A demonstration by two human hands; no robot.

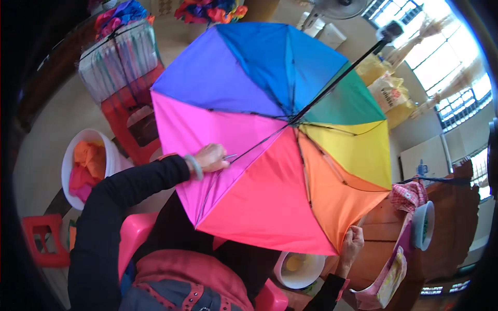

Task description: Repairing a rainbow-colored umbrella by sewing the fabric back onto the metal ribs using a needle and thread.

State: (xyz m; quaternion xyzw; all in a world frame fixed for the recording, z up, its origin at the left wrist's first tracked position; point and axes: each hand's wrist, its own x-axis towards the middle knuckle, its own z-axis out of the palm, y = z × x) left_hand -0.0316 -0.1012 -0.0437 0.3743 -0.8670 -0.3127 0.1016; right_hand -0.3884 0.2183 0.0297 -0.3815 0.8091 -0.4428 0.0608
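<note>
An open rainbow-coloured umbrella [254,194] fills the middle, its inside facing me. Its black shaft [340,80] slants up to the right and ends in a dark handle [391,32]. Over the pink panel, next to a rib, my left hand [208,158] is closed, with a thin silvery pointed tool [231,156] sticking out past the fingers. The tool's exact kind is too small to tell. At the lower right, my right hand [354,242] pinches the umbrella's edge at the orange panel, beside the red one. That panel is creased toward the fingers.
A white bucket [66,171] with orange and pink cloth stands left, near red stools [46,241]. A covered box [122,59] bears bright fabric. Below the umbrella sits a white bowl [290,280]. A brown table [378,228] with a basin [423,225] is right.
</note>
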